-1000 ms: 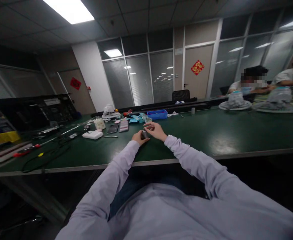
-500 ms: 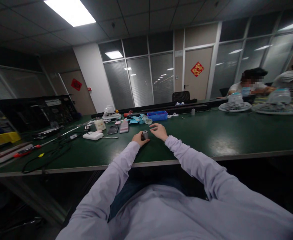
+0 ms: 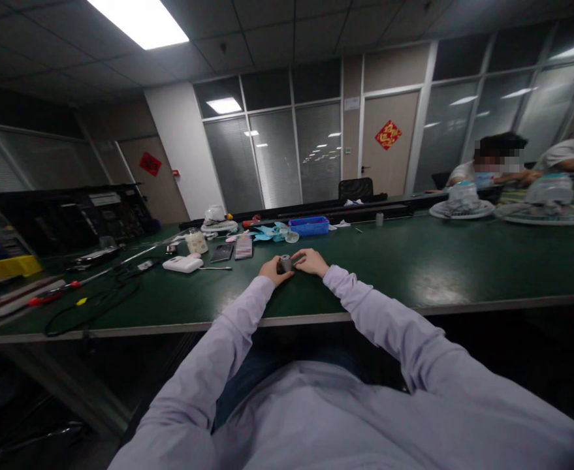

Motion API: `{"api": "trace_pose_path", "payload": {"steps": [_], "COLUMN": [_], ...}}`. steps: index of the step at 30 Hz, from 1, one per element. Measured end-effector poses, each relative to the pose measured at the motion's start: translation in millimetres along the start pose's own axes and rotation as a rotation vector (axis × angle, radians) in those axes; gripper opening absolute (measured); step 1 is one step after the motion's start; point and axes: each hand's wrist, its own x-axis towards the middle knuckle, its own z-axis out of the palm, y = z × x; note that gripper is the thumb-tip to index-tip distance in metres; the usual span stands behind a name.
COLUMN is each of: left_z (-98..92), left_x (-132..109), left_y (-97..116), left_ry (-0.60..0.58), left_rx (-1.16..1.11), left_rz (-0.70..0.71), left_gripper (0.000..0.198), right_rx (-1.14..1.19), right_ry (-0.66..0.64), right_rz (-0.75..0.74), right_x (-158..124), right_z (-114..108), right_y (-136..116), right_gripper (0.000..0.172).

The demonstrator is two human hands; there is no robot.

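The green counter (image 3: 375,274) carries a blue bin (image 3: 309,226) beyond the upright grey cylinder (image 3: 287,263); the left hand (image 3: 273,271), nearer, grasps the cylinder from its left; the right hand (image 3: 312,262), fingers bent, is at its right, grip unclear.

Dim — bright ceiling light (image 3: 142,21) (edges stretched).

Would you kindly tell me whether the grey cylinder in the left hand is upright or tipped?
Upright: the grey cylinder in the left hand shows its round end on top.
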Motion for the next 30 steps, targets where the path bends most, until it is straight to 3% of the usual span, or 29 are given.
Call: {"api": "trace_pose_path", "payload": {"steps": [12, 19, 30], "left_z": [-3.6, -2.9, 0.4], "left_x": [-3, -3, 1], "left_y": [4, 4, 0], "left_ry": [0.0, 0.001, -0.001], "left_rx": [0.013, 0.009, -0.002], "left_rz": [-0.009, -0.013, 0.003], "left_gripper": [0.031, 0.031, 0.032], "right_rx": [0.029, 0.135, 0.272], "right_ry": [0.177, 0.346, 0.3], "right_rz": [-0.024, -0.16, -0.358], "right_x": [-2, -4, -9], "right_z": [-4, -9, -4], "right_y": [-4, -18, -30], "right_gripper": [0.025, 0.027, 0.023]}}
